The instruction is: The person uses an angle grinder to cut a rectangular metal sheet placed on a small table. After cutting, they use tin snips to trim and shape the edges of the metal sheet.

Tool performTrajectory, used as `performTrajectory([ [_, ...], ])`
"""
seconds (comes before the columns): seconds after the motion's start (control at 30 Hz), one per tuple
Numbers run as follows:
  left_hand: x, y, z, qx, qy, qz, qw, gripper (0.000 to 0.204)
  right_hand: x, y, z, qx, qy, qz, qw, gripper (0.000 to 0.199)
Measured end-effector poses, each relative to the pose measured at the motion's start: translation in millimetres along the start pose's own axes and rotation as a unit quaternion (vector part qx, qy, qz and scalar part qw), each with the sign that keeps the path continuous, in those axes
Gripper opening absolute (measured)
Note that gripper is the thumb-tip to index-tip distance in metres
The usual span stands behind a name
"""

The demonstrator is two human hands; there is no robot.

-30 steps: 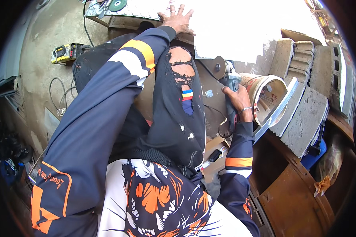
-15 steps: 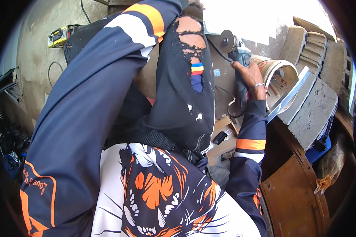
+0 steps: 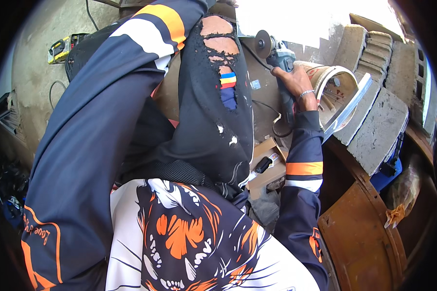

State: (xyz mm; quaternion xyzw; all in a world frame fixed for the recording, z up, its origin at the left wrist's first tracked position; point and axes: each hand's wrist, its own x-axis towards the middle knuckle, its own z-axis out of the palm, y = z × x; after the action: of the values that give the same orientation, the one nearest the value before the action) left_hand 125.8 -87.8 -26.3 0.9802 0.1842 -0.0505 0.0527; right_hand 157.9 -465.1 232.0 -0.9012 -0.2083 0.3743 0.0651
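Note:
My right hand (image 3: 294, 83) is wrapped around the body of an angle grinder (image 3: 281, 59), to the right of my bent knee. Its round disc (image 3: 263, 44) points up and away from me, beside the bright white area at the top. I cannot make out whether the disc is spinning. Across my lap stretches my left arm, and only a sliver of my left hand (image 3: 229, 2) shows at the top edge. Its fingers are cut off by the frame, so its grip is hidden.
Right of the grinder lies a bucket (image 3: 344, 72) with thin rods inside and a metal strip (image 3: 349, 109) across its mouth. Concrete blocks (image 3: 378, 131) stand beyond. A cardboard box (image 3: 272, 169) sits near my right forearm. A yellow-and-black tool (image 3: 60, 49) rests at far left.
The whole view has shifted slightly, so things appear a little further left and up. My right hand keeps its hold on the angle grinder. Less of my left hand shows.

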Motion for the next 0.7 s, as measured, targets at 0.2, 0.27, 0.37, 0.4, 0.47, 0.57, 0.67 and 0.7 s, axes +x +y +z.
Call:
performTrajectory([
  [0.2,-4,8,-6,-0.007,-0.022,-0.008,1.000,0.028,-2,-8,0,-0.021,-0.004,0.014,1.000,0.074],
  [0.27,-7,5,-5,0.012,-0.020,-0.017,1.000,0.028,3,-5,3,-0.023,0.006,0.004,1.000,0.074],
  [0.37,-11,21,-26,0.031,-0.069,-0.021,0.997,0.030,-1,-5,3,-0.019,0.012,0.014,1.000,0.074],
  [0.4,-13,15,-24,0.027,-0.068,-0.019,0.997,0.030,-3,-10,2,-0.020,0.010,0.010,1.000,0.074],
  [0.47,-17,2,-20,0.019,-0.066,-0.014,0.998,0.031,-1,-16,3,-0.023,0.006,0.001,1.000,0.075],
  [0.57,-22,27,-46,0.049,-0.075,-0.032,0.995,0.033,-1,-5,6,-0.024,0.011,0.020,0.999,0.075],
  [0.67,-21,35,-65,0.038,-0.142,-0.028,0.989,0.034,-1,-3,5,-0.025,-0.001,0.027,0.999,0.076],
  [0.7,-23,23,-58,0.049,-0.142,-0.024,0.988,0.033,0,-10,6,-0.029,-0.012,0.021,0.999,0.076],
])
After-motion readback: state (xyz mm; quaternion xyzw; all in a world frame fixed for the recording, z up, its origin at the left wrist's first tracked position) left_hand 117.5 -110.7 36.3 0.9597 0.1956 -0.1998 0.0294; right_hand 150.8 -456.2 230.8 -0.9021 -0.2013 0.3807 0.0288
